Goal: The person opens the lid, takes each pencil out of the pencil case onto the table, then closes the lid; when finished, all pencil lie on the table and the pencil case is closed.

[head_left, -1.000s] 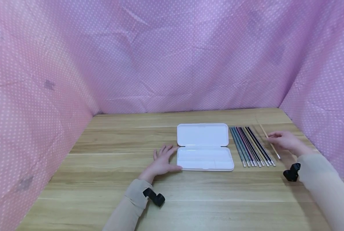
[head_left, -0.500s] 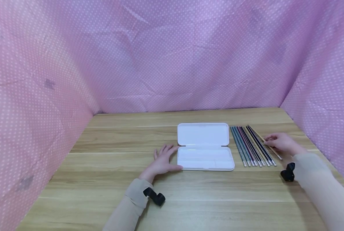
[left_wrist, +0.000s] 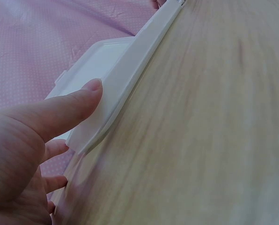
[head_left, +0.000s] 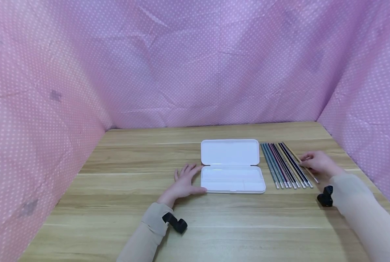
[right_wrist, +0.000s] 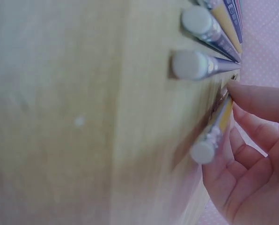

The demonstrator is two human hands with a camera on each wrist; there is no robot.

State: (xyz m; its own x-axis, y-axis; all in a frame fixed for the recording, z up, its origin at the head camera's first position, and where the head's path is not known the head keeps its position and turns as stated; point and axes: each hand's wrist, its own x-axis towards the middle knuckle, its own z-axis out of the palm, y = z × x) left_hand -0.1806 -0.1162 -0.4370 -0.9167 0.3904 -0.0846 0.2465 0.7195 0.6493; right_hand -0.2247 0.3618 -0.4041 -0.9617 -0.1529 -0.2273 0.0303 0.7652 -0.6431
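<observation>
A white pencil case [head_left: 230, 153] lies open on the table, its lid folded back and its tray facing up. My left hand [head_left: 183, 185] rests at the case's left side, fingers spread; in the left wrist view the thumb touches the front wall of the case [left_wrist: 125, 70]. To the right of the case lies a row of pencils [head_left: 281, 165] with white eraser ends toward me, in grey-green, dark and yellow. At the row's right end my right hand [head_left: 318, 162] pinches a yellow pencil [right_wrist: 222, 117] between thumb and fingers, its eraser end pointing toward me.
The wooden table [head_left: 116, 203] stretches out in front of and left of the case. A pink dotted cloth [head_left: 181, 65] hangs behind the table and on both sides. Black cameras [head_left: 175, 222] sit on both wrists.
My right hand has moved left with the yellow pencil, which was apart from the row and now lies beside its right end. The left hand and case have stayed put.
</observation>
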